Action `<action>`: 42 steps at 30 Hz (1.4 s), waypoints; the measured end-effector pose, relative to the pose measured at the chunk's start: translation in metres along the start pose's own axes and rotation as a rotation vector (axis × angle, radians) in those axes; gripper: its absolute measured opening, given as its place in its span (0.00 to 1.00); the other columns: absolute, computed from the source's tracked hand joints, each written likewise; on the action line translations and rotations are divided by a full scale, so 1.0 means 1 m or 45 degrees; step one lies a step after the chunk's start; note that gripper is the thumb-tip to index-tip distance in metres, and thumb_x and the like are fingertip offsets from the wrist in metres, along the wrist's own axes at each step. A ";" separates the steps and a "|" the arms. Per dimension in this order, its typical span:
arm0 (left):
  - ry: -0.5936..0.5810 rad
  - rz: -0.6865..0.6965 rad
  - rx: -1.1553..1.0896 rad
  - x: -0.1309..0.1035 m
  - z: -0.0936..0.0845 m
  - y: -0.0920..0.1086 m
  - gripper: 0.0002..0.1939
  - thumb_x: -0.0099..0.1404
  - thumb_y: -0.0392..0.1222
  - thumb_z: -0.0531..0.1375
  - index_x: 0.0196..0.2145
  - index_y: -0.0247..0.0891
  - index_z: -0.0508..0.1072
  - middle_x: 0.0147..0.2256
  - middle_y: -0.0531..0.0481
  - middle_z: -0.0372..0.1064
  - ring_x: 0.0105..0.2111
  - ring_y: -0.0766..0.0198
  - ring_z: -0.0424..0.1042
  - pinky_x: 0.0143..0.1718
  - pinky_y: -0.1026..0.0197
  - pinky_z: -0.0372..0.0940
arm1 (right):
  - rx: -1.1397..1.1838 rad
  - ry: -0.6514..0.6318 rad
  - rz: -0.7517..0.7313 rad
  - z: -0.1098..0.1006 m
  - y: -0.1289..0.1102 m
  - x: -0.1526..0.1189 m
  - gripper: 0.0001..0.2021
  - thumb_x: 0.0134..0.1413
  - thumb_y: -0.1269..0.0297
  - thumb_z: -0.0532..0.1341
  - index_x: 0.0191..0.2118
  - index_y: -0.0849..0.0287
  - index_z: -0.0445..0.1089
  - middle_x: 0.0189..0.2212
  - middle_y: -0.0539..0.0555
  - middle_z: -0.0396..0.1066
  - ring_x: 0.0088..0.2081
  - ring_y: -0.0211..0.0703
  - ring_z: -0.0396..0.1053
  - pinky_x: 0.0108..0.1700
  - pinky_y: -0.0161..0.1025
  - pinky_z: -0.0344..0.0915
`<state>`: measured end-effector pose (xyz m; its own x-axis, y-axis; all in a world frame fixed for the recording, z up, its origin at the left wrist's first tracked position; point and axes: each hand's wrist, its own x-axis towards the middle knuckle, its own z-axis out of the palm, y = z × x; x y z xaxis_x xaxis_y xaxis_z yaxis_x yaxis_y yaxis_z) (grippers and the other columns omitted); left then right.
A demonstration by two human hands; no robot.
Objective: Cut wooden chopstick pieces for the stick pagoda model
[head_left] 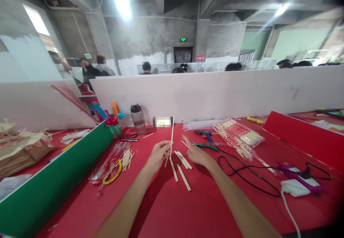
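My left hand (160, 154) is closed on a long thin wooden stick (172, 134) that stands nearly upright over the red table (161, 209). To its right, my right hand (197, 153) has its index finger stretched toward the upper left; a short thin stick (185, 143) lies by its fingers, and whether it is gripped is unclear. Between and below the hands are short sticks (183, 160) side by side, a pair (173, 170) below the upright stick, and another pair (184, 177) nearer to me.
Left: a stick pile (127, 159), yellow-handled scissors (113, 180), a green divider (61, 180) and a bottle (138, 120). Right: pliers (206, 147), a blue glue gun (206, 135), bagged sticks (239, 134), black cable and a purple power strip (301, 179). People are beyond the white partition.
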<state>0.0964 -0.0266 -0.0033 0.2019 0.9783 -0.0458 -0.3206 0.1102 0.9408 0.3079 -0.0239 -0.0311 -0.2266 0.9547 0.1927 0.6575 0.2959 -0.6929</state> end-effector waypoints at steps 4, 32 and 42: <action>0.026 0.001 -0.036 0.004 -0.003 -0.003 0.16 0.48 0.43 0.72 0.34 0.35 0.78 0.29 0.52 0.71 0.24 0.74 0.66 0.27 0.71 0.62 | 0.112 -0.075 -0.083 -0.010 0.003 -0.004 0.35 0.49 0.79 0.50 0.66 0.56 0.53 0.35 0.55 0.75 0.36 0.42 0.71 0.44 0.36 0.63; 0.072 -0.055 -0.224 0.000 -0.001 0.002 0.17 0.50 0.39 0.72 0.38 0.38 0.77 0.31 0.53 0.74 0.26 0.72 0.72 0.28 0.70 0.67 | -0.084 -0.026 -0.023 -0.008 0.004 -0.006 0.23 0.56 0.70 0.56 0.59 0.56 0.59 0.30 0.54 0.75 0.29 0.43 0.71 0.34 0.35 0.60; 0.062 -0.064 -0.172 -0.001 0.000 0.000 0.18 0.50 0.41 0.71 0.39 0.38 0.76 0.29 0.53 0.72 0.26 0.72 0.72 0.30 0.68 0.69 | 0.656 0.089 -0.085 -0.015 -0.021 -0.002 0.08 0.59 0.59 0.55 0.43 0.54 0.60 0.27 0.46 0.72 0.17 0.33 0.61 0.21 0.30 0.57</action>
<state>0.0965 -0.0276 -0.0027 0.1765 0.9780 -0.1109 -0.4337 0.1785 0.8832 0.3051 -0.0314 -0.0067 -0.1964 0.9391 0.2819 0.2007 0.3199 -0.9259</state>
